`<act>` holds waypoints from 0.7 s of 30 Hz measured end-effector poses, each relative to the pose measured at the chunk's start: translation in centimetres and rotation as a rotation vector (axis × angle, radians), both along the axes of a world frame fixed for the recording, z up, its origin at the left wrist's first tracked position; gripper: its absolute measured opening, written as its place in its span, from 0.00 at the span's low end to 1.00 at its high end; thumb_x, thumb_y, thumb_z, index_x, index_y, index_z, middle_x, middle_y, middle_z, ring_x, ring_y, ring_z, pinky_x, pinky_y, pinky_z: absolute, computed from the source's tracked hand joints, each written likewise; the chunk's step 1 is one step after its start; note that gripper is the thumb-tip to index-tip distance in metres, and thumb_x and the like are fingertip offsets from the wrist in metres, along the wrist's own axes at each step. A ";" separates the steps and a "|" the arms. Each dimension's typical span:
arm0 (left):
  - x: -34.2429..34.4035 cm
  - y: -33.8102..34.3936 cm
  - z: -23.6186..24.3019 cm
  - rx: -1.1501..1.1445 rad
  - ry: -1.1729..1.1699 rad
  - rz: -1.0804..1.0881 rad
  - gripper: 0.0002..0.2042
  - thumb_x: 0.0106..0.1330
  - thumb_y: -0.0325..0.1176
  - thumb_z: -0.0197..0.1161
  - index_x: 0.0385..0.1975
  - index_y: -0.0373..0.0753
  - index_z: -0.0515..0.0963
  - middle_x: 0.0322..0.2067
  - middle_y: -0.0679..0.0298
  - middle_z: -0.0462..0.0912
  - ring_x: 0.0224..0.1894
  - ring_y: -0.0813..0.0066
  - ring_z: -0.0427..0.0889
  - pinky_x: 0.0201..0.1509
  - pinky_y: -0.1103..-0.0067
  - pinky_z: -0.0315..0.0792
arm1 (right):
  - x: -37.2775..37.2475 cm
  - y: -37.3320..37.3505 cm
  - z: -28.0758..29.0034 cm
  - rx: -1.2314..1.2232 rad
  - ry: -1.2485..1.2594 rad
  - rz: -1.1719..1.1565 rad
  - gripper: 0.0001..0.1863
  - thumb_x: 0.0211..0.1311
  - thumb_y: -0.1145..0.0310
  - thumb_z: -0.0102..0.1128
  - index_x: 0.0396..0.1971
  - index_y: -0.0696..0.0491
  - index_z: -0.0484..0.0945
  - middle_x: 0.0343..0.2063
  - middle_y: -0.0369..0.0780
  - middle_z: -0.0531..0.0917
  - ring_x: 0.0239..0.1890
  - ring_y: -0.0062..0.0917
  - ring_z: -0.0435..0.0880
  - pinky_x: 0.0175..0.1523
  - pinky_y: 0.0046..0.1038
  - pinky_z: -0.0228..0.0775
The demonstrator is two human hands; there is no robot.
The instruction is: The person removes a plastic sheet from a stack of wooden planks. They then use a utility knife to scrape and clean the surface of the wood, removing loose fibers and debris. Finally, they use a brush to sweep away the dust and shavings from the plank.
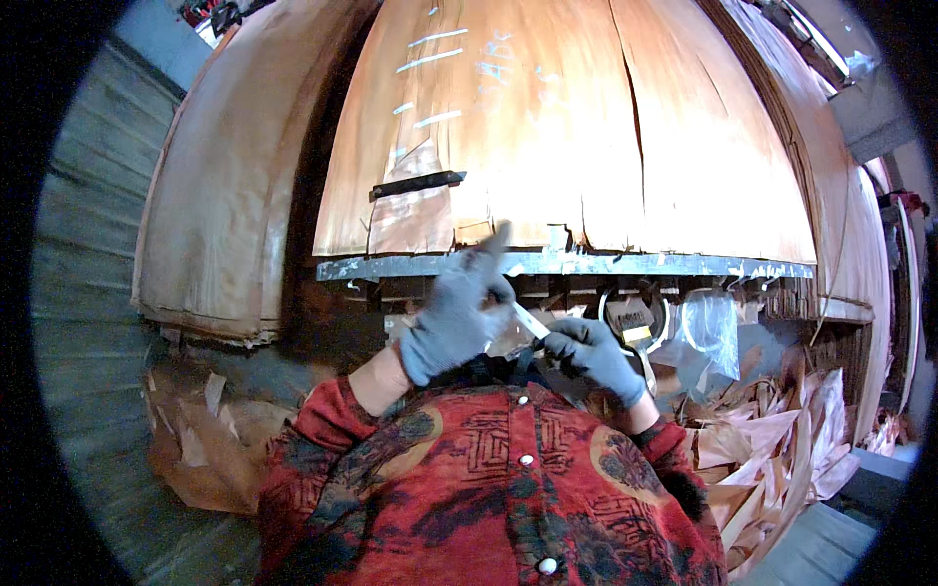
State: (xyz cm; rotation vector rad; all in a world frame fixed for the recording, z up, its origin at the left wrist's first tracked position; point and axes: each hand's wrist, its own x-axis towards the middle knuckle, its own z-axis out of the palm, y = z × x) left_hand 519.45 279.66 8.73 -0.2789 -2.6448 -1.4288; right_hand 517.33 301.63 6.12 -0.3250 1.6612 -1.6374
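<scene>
Both my hands wear grey work gloves and meet in front of my chest, just below the near edge of a wood veneer sheet [547, 166]. A narrow white strip [531, 320] spans the short gap between them. My left hand [454, 317] curls thumb and fingers at the strip's upper end, one finger pointing up toward the sheet. Closed around the lower end is my right hand [591, 354]. On the sheet, a dark flat bar [418, 186] lies across a paler veneer patch [410, 223]. Whether the strip is tape or something stiffer I cannot tell.
A paint-spotted blue-grey rail [576, 265] borders the sheet's near edge. Below it hang a round ring [662, 322] and a clear plastic bag [711, 330]. Veneer stacks stand left [220, 186] and right [850, 234]. Veneer scraps [772, 439] pile up on both sides of me.
</scene>
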 end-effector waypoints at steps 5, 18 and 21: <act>-4.0 -4.4 -0.8 0.051 0.072 0.338 0.36 0.49 0.18 0.62 0.62 0.40 0.59 0.41 0.62 0.79 0.38 0.81 0.76 0.52 0.77 0.69 | -8.8 9.4 -1.1 0.413 0.680 0.032 0.10 0.56 0.67 0.60 0.35 0.56 0.79 0.23 0.38 0.82 0.23 0.18 0.76 0.31 0.24 0.70; -6.3 -1.2 -3.5 0.199 -0.418 0.270 0.43 0.47 0.20 0.62 0.66 0.39 0.47 0.45 0.50 0.78 0.41 0.78 0.78 0.42 0.84 0.72 | -13.8 -1.2 0.1 0.352 0.994 0.301 0.35 0.49 0.73 0.60 0.60 0.53 0.60 0.56 0.49 0.68 0.57 0.43 0.67 0.61 0.36 0.58; -7.2 -2.3 -3.7 0.213 -0.274 0.188 0.42 0.48 0.19 0.61 0.66 0.39 0.48 0.38 0.54 0.80 0.38 0.78 0.80 0.44 0.81 0.71 | -12.5 -6.7 -2.4 0.388 1.045 0.399 0.30 0.47 0.69 0.60 0.54 0.54 0.66 0.45 0.46 0.75 0.45 0.41 0.74 0.51 0.38 0.64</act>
